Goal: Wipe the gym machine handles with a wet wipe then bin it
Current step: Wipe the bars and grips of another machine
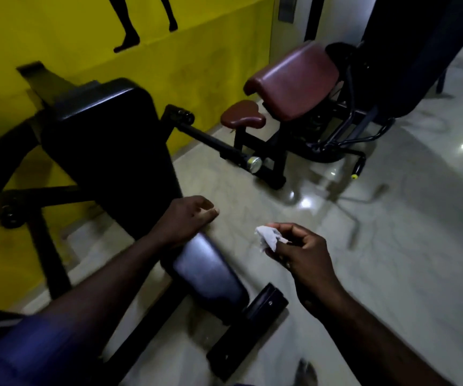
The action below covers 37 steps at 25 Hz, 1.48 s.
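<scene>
A crumpled white wet wipe (268, 238) is pinched between the thumb and fingers of my right hand (298, 250), held in the air over the floor at centre right. My left hand (187, 218) hovers with loosely curled fingers and holds nothing, just above the front end of the black padded seat (211, 270) of a black gym machine (108, 135). The tall back pad of that machine stands to the left. No machine handle shows clearly in the blurred picture, and no bin is in view.
A second machine with maroon pads (294, 82) and a maroon seat (243, 115) stands at the back right by the yellow wall (71, 37). Its black bar (211, 139) reaches across the glossy tiled floor (405, 218). A black foot plate (248, 327) lies low in the middle.
</scene>
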Each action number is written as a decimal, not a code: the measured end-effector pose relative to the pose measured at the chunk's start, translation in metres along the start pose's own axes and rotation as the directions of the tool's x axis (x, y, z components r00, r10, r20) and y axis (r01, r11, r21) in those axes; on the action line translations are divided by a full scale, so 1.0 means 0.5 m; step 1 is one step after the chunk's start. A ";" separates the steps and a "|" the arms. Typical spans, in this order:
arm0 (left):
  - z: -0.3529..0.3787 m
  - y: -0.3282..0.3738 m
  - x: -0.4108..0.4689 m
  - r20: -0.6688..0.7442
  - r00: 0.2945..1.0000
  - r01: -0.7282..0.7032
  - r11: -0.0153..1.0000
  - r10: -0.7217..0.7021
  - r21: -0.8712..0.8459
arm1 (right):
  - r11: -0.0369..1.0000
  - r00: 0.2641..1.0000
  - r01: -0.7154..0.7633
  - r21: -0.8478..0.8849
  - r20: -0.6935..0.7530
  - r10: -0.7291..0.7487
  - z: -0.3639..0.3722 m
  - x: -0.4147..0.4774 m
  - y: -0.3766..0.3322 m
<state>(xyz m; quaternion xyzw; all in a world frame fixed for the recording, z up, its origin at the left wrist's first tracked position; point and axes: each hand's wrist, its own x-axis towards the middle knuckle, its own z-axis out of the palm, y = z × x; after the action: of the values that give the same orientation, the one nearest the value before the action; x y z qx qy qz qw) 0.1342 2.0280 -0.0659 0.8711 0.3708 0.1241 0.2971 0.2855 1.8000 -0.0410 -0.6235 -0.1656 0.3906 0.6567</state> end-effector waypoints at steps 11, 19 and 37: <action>0.159 0.236 0.235 -0.251 0.946 0.169 0.973 -0.204 -0.155 | 0.991 0.986 0.051 -0.126 0.166 -0.029 -0.301 0.297 -0.160; 0.216 0.153 0.454 -0.568 0.770 0.263 0.956 -0.289 -0.129 | 0.982 0.870 -0.124 -0.142 0.460 0.177 -0.255 0.676 -0.202; 0.143 0.116 0.643 -0.495 0.396 0.799 0.556 -0.773 -0.230 | 0.765 0.362 0.595 -0.245 0.932 0.017 0.328 1.274 -0.176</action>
<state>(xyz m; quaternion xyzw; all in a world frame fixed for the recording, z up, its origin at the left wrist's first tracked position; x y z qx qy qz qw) 0.4218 2.1971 -0.0886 0.5246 0.8066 0.2028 0.1819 0.6045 2.3786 -0.1020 -0.4319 -0.7067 0.4643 0.3138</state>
